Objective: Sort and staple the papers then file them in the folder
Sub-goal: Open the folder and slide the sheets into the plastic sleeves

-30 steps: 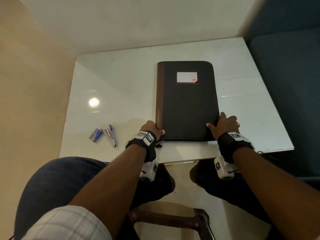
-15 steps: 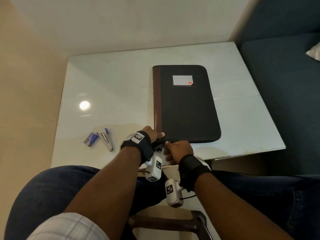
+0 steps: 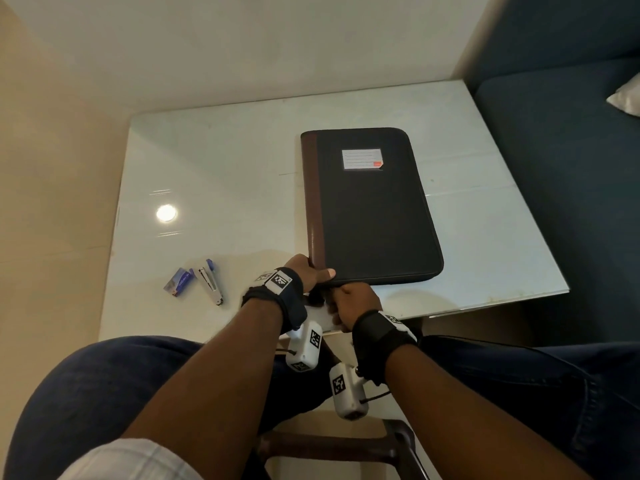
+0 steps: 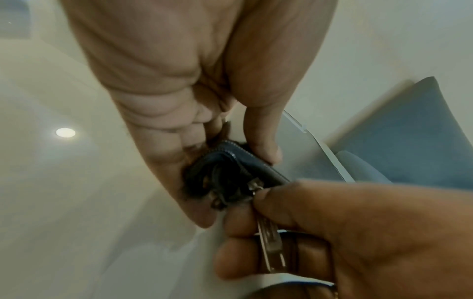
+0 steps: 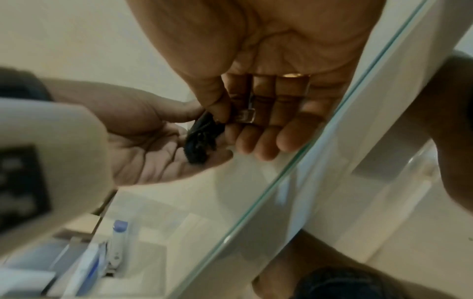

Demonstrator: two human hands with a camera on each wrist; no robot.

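A closed black zip folder (image 3: 374,209) with a brown spine and a white label lies on the glass table (image 3: 225,174). My left hand (image 3: 311,275) grips its near left corner (image 4: 230,159), thumb on top. My right hand (image 3: 349,299) sits just below that corner and pinches the metal zipper pull (image 4: 268,236) between thumb and forefinger; the pull (image 5: 244,116) also shows in the right wrist view. A small stapler (image 3: 209,285) lies to the left on the table. No papers are in view.
A blue staple box (image 3: 179,281) lies beside the stapler. A dark blue sofa (image 3: 561,140) borders the table's right side. The table's near edge (image 3: 450,310) is right below my hands, above my knees. A ceiling light reflects in the glass at the left.
My right hand has left the folder's near right corner, moved left to the near left corner and taken hold of the zipper pull. My left hand keeps its grip.
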